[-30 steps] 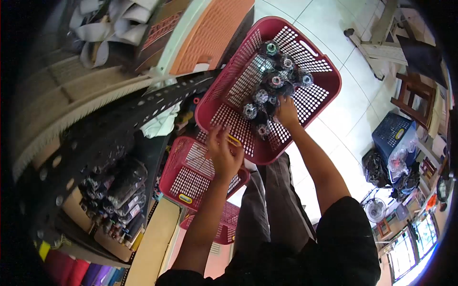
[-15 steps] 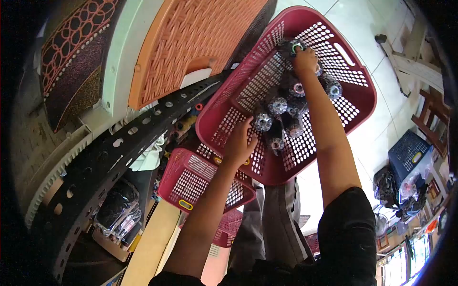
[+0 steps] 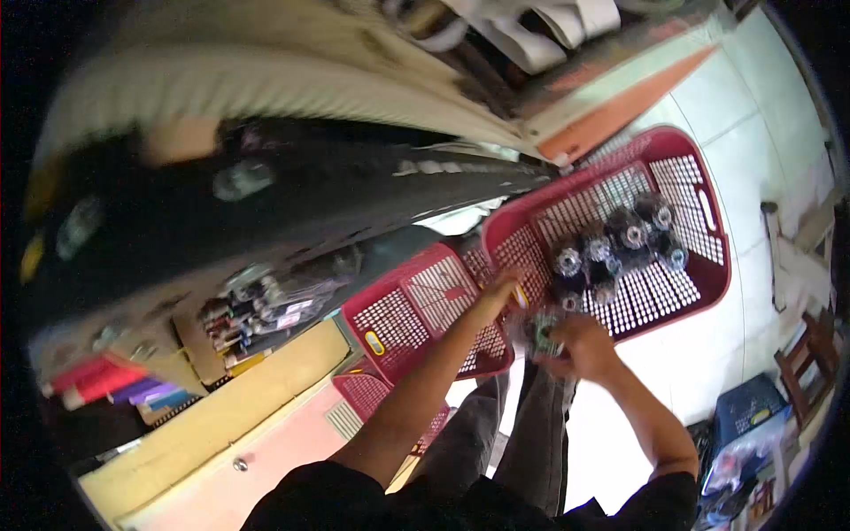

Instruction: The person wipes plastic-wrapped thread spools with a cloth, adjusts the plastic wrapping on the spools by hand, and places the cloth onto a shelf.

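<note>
A maroon perforated plastic basket holds several dark spools wrapped in clear plastic, their round hollow ends facing up. My left hand is closed on the basket's near-left rim, close to its yellow-edged handle. Outside the near rim, my right hand grips a plastic-wrapped dark spool with a greenish end. That spool is blurred by motion and sits just below my left hand.
Lower left of it stands a second maroon basket with a yellow-edged handle. A dark metal shelf rail runs along the left, above plastic-wrapped goods. A blue basket and wooden stool are at right on the tiled floor.
My right hand has brought a spool from the basket's far end out over the near rim. My left hand has moved onto the rim. The camera view has swung left.
</note>
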`<state>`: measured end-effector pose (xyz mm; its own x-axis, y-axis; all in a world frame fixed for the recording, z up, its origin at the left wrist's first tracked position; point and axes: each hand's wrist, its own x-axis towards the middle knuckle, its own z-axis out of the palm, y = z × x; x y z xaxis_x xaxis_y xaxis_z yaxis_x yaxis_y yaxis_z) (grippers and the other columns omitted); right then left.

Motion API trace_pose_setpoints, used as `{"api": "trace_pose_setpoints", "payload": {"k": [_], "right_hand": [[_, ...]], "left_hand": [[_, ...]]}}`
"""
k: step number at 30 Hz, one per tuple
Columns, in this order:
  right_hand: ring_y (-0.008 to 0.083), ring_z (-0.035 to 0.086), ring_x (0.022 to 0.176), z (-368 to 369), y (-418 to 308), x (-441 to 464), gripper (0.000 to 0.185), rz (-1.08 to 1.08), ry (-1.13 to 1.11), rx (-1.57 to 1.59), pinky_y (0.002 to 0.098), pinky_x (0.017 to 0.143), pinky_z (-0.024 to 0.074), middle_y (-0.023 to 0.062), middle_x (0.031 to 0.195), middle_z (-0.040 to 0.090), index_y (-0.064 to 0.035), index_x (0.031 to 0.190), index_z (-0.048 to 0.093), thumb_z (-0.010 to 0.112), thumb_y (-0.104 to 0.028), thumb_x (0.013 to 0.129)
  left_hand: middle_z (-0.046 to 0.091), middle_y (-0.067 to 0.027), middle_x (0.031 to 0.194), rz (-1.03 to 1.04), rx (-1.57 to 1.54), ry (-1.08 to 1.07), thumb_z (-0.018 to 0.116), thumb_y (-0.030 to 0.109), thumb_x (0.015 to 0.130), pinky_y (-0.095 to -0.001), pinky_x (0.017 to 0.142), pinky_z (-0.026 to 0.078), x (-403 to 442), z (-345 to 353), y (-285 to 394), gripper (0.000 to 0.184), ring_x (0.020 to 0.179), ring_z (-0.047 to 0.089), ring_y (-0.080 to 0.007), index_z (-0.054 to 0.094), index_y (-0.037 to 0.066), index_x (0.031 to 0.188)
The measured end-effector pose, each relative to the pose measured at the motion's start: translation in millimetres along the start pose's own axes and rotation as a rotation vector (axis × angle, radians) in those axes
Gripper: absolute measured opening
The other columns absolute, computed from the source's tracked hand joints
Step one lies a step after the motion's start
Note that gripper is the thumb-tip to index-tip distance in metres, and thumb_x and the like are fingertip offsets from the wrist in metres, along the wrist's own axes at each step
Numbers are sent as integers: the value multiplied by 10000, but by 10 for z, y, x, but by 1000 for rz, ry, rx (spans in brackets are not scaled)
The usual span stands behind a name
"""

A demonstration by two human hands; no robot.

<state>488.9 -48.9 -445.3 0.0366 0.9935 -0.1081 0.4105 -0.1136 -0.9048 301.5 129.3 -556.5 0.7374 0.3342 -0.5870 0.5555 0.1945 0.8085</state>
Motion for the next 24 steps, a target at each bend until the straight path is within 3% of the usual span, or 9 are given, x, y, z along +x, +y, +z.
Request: {"api": "trace_pose_setpoints", "payload": {"k": [2,6,11,13,14,15,17,20,24], "right_hand": [[291,658,726,-17,-599,-97,428,292,-267,322,406,696,502,147,794,681,-65,900,692,706,-463,744],[238,614,501,45,-1143,107,510,147,-346,568,371,544,481,169,568,579,-17,847,688,643,-522,798],[214,637,592,244,-1557,634,441,-119,-707,244,366,601,500,117,611,614,-16,797,641,656,-457,818],[196,598,583,254,-1528,669,381,-212,-595,486,377,628,504,102,691,627,-17,983,633,611,-382,875],[187,596,611,180,-1552,705,348,-354,-250,488,361,633,512,94,733,631,-33,1089,598,580,-326,901],[177,593,639,19,-1610,721,347,-485,99,476,345,638,520,86,775,636,-49,1194,563,549,-271,927],[148,608,735,-785,-2083,474,380,-227,-88,908,316,661,525,89,820,617,-26,1198,542,496,-308,948],[229,626,852,-1133,-2379,370,524,-603,92,1535,374,775,541,159,934,619,-34,1291,475,408,-430,955],[252,610,888,-1251,-2622,123,528,-815,73,1688,392,799,526,172,964,610,-32,1299,463,393,-430,958]], "left_hand": [[537,-164,1195,-194,-588,-329,459,364,912,-390,1050,300,-549,204,289,478,1193,447,-289,474,51,1272],[552,-163,1141,-172,-1227,-557,514,483,832,-446,1047,290,-1442,371,756,673,1155,469,-306,355,76,1343],[570,-162,1074,-136,-1468,-744,582,632,733,-516,1044,278,-2194,364,1085,952,1108,495,-328,206,108,1432],[577,-161,1048,-101,-1491,-780,610,692,693,-544,1042,274,-2355,307,1122,1068,1089,506,-337,147,121,1468],[581,-161,1034,-118,-1502,-789,623,722,673,-558,1042,271,-2484,284,1151,1127,1080,511,-341,117,127,1486],[583,-170,964,-31,-1442,-851,579,875,493,-619,1008,268,-2503,234,1078,1379,1008,542,-353,-1,115,1487],[580,-170,970,-29,-1405,-904,570,869,516,-628,1007,266,-2575,223,1066,1351,1013,540,-358,10,115,1487],[576,-171,978,-76,-1366,-941,557,859,550,-640,1005,264,-2640,267,1096,1309,1021,537,-367,27,114,1486],[571,-172,990,-121,-1311,-992,540,846,595,-657,1002,261,-2665,352,1062,1253,1032,533,-378,48,113,1485]]}}
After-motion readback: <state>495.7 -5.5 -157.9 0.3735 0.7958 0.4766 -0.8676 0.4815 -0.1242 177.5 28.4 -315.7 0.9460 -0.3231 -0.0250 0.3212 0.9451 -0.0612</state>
